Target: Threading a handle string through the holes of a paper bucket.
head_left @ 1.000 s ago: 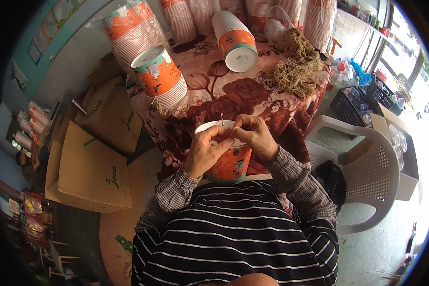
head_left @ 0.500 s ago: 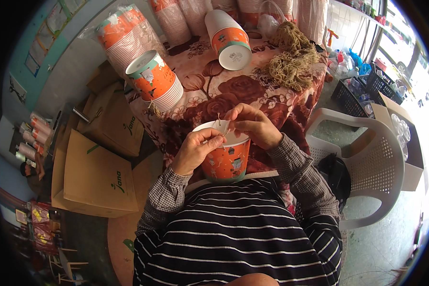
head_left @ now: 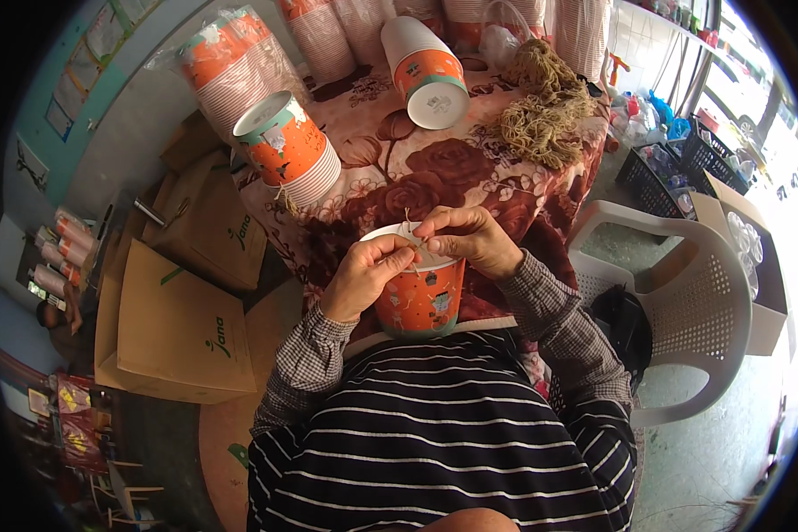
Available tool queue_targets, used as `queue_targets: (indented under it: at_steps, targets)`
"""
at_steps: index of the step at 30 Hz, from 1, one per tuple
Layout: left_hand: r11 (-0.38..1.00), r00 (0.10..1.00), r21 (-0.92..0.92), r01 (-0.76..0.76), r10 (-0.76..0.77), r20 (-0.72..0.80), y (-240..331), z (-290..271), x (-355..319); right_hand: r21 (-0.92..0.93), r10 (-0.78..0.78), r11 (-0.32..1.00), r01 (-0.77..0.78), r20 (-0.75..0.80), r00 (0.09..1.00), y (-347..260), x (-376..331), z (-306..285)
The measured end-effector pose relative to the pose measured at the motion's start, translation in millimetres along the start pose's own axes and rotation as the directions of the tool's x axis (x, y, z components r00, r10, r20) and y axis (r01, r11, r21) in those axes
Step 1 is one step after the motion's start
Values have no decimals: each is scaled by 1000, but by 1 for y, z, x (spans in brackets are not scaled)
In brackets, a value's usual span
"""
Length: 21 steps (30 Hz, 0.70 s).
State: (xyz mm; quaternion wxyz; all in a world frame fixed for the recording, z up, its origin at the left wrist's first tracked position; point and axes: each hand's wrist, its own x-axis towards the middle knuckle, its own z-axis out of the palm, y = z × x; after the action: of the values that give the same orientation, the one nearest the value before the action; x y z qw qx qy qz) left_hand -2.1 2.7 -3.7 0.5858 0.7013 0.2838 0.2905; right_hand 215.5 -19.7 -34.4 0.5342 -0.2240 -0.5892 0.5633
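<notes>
An orange paper bucket [head_left: 419, 303] with a green base and small printed figures stands upright against my striped shirt, its white opening facing up. Over the rim my left hand [head_left: 363, 273] is closed, thumb and forefinger pinching a thin beige string [head_left: 408, 215]. My right hand [head_left: 479, 243] pinches the string as well, fingertips almost meeting the left ones. A short piece of the string sticks up above the bucket's far rim. Exactly how it runs between the fingers is too small to tell.
On the flowered tablecloth [head_left: 452, 168] lie a tipped stack of buckets [head_left: 427, 75] and a heap of beige strings [head_left: 545, 120]. Another bucket stack [head_left: 288, 146] leans at the left, with plastic-wrapped stacks behind. Cardboard boxes [head_left: 182, 324] stand left; a white plastic chair [head_left: 683, 301] stands right.
My right hand has come down slightly, bringing its fingertips closer to the left ones. The bucket and my left hand stay nearly in place.
</notes>
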Motion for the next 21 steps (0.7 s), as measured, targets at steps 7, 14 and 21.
queue_targets:
  at_steps: [7,14,21]
  targets:
    - [997,1000,80,21,-23,17,4,0,2,-28,-21,999,18,-107,994,0,0,6]
    - [986,999,164,15,-20,30,3,-8,0,62,48,997,-37,-177,983,2,0,5]
    - [995,995,-65,-81,77,-66,2,-6,0,131,-9,990,47,-276,961,2,1,13]
